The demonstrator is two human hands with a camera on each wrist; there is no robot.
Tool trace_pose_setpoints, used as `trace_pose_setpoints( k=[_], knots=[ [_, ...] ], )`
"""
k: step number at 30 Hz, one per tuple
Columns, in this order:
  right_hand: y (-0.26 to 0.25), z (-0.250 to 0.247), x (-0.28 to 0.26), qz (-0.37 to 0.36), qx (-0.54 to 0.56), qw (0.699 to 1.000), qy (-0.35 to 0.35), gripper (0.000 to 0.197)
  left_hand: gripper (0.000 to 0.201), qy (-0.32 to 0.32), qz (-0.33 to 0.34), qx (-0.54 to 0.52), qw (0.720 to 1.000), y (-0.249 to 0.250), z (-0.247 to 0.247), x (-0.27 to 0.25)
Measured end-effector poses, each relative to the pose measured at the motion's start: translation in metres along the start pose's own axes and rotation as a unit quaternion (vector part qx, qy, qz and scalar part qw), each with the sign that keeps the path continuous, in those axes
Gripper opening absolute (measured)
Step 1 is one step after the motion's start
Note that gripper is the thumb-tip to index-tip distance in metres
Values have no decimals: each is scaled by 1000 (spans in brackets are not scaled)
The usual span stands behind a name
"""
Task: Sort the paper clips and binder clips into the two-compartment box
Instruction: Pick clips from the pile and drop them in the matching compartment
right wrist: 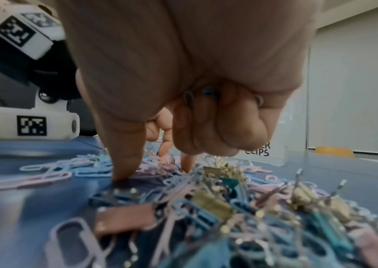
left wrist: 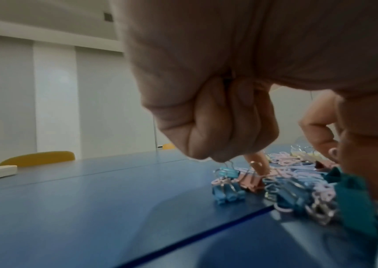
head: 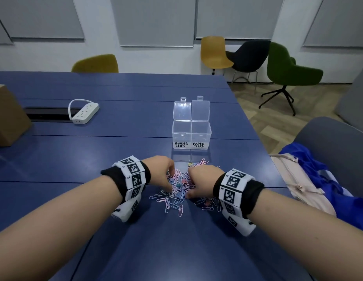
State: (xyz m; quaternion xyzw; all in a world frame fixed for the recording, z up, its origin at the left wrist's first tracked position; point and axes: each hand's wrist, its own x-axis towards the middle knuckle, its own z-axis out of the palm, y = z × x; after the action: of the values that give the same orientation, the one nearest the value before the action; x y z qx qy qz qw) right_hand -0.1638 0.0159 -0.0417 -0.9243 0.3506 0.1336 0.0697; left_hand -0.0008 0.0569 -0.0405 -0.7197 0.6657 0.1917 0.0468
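Lying in the lower middle of the head view, a loose heap of pink and pale-blue wire paper clips (head: 177, 191) mixed with small coloured metal binder clips (left wrist: 227, 190) covers a patch of the dark blue table (head: 95, 159). Both hands are down in the heap. The left hand (head: 161, 169) sits at its left edge with fingers curled under; in the left wrist view a wire handle of a blue binder clip shows just beneath the curled fingers (left wrist: 217, 127), but whether they grip it I cannot tell. The right hand (head: 201, 180) is on the right side of the heap; in its wrist view the thumb tip presses on the table, and the curled fingers (right wrist: 229, 123) hold several clips against the palm. Above the heap, toward the frame's centre, stands a clear plastic two-compartment box (head: 191, 134) with both lids open, the left compartment labelled BINDER CLIPS, the right PAPER CLIPS. A white power strip (head: 85, 112) lies at the centre left.
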Motion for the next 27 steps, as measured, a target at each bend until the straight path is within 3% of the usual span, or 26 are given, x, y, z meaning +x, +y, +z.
trace_pose_setpoints(
  k=[5,8,11,15,17,19,22,24,27],
  knots=[
    [-7,-2,0,-9,-6,1000,5,26,19,10,33,14,999,7,6,2],
    [-5,-2,0,-8,-8,1000,-7,15,13,17,34,26,999,6,8,4],
    [1,0,1,15,25,999,-16,17,14,22,31,16,999,2,8,2],
    [19,-2,-1,24,128,991,-33,16,17,14,-3,-108,994,-2,0,-2],
    [28,-5,-6,37,225,972,-53,18,15,-13,-55,-221,974,-2,-1,-2],
    [35,-6,-10,84,388,915,-69,22,11,-40,-112,-408,905,1,0,-3],
    [41,-7,-14,137,610,779,-53,22,8,-30,-131,-585,800,5,1,-5],
    [45,-5,-15,139,677,721,-42,21,6,-38,-115,-640,759,9,0,-5],
    [49,-2,-15,126,741,659,-32,21,10,-59,-73,-705,703,13,2,-3]
  ],
)
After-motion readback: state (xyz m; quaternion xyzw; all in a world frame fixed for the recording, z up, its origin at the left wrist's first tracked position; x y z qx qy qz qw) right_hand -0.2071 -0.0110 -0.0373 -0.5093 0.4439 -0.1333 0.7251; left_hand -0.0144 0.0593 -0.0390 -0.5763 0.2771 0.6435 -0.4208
